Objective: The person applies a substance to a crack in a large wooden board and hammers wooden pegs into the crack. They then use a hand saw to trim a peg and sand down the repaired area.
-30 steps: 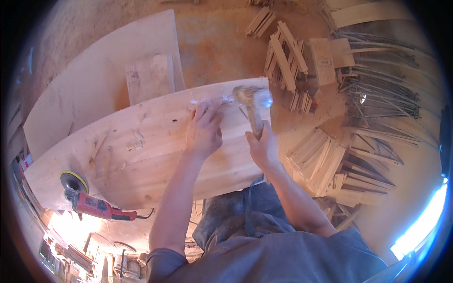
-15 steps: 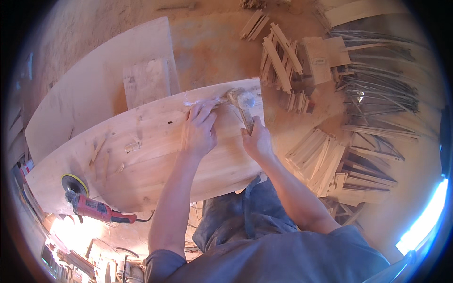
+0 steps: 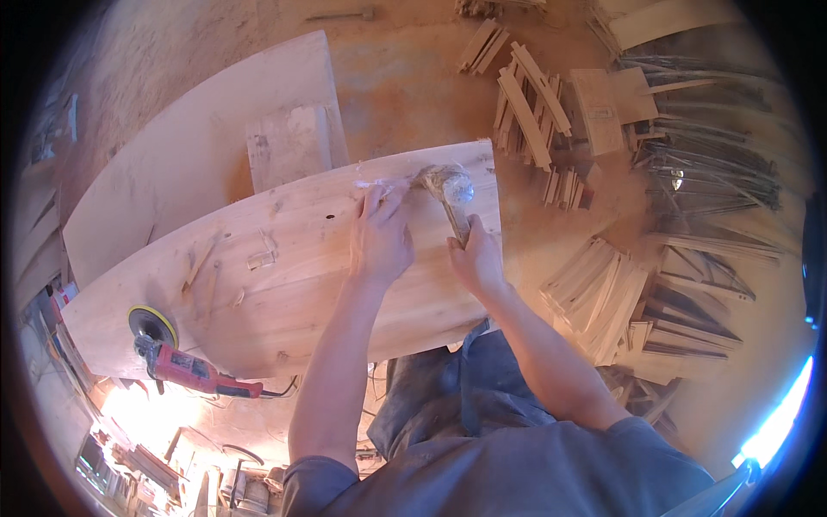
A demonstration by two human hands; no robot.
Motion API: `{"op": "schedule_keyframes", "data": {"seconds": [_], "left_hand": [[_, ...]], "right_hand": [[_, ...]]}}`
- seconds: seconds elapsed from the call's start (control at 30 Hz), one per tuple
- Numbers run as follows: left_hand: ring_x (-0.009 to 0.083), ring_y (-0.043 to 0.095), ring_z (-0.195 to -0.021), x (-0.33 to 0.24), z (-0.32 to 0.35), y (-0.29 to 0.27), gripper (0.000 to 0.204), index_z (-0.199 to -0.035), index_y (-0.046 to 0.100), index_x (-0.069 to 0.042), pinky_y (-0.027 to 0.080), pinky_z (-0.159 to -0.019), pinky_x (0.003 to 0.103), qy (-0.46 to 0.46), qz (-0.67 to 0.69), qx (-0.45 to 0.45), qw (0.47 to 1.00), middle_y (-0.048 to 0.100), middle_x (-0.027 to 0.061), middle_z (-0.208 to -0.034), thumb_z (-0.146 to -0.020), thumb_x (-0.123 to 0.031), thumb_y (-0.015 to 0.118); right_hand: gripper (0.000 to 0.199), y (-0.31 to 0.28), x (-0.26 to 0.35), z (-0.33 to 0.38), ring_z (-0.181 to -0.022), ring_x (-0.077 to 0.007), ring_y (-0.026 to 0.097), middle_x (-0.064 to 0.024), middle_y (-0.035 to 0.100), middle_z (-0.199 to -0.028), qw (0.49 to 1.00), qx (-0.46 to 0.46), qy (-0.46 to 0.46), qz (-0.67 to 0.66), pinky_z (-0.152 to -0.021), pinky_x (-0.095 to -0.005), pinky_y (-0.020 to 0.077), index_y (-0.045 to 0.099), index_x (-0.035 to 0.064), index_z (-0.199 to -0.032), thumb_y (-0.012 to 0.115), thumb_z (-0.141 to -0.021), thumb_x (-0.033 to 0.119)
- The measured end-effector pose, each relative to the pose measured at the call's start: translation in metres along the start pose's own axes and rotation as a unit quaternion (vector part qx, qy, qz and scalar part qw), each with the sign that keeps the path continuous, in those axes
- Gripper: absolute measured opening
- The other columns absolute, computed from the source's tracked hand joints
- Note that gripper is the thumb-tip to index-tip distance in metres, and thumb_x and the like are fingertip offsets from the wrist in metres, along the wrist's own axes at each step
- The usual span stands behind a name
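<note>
My right hand [image 3: 478, 263] is closed round the wooden handle of a hammer [image 3: 448, 185], whose worn head is near the far right corner of a broad wooden panel [image 3: 301, 302]. Beside it, the closed fingers of my left hand [image 3: 382, 241] grip a slender chisel [image 3: 369, 183]. The chisel lies low along the panel's far edge, its bright tip to the left and its other end by the hammer head. My fingers cover much of it. A small dark hole [image 3: 330, 216] shows in the wood left of my left hand.
A red angle grinder [image 3: 194, 370] with a round pad rests at the panel's near left edge, its cord trailing right. Wood slivers [image 3: 202, 261] lie on the panel. Another curved panel [image 3: 189, 129] is beyond it. Stacked wood strips [image 3: 594, 293] and thin rods [image 3: 715, 164] fill the right.
The whole view has shifted, so the panel and grinder appear farther right. Relative to the panel, the hammer head has moved slightly left toward the chisel. Both hands keep their grips.
</note>
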State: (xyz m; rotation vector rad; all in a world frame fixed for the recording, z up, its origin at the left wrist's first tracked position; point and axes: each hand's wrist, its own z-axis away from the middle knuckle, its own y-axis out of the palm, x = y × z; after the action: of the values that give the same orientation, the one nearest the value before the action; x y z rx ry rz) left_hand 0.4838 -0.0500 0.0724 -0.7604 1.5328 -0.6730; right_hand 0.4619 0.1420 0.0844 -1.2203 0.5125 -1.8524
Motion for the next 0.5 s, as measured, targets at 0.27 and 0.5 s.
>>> {"op": "schedule_keyframes", "data": {"seconds": [0.27,0.5], "left_hand": [[0.0413,0.049,-0.13,-0.007,0.086,-0.017,0.03,-0.109,0.068,0.001,0.04,-0.108,0.053,-0.128,-0.006,-0.085,0.988,0.058,0.0181,-0.138,-0.08,0.004,0.062],[0.0447,0.047,-0.127,0.024,0.178,-0.054,0.032,-0.114,0.065,0.004,0.038,-0.108,0.053,-0.272,-0.111,-0.198,0.935,0.057,0.0224,-0.136,-0.083,0.004,0.06]], "right_hand": [[0.024,-0.012,-0.022,0.05,-0.063,-0.0339,0.063,-0.0158,0.06,-0.066,0.991,0.103,0.031,-0.082,-0.061,-0.0454,0.0488,0.058,0.0002,-0.088,0.071,-0.081,0.02],[0.02,0.011,-0.004,0.075,-0.048,-0.0099,0.053,-0.0007,0.055,-0.063,0.87,0.405,0.161,-0.232,-0.043,-0.0299,0.0409,0.056,0.0062,-0.083,0.075,-0.077,0.012]]}}
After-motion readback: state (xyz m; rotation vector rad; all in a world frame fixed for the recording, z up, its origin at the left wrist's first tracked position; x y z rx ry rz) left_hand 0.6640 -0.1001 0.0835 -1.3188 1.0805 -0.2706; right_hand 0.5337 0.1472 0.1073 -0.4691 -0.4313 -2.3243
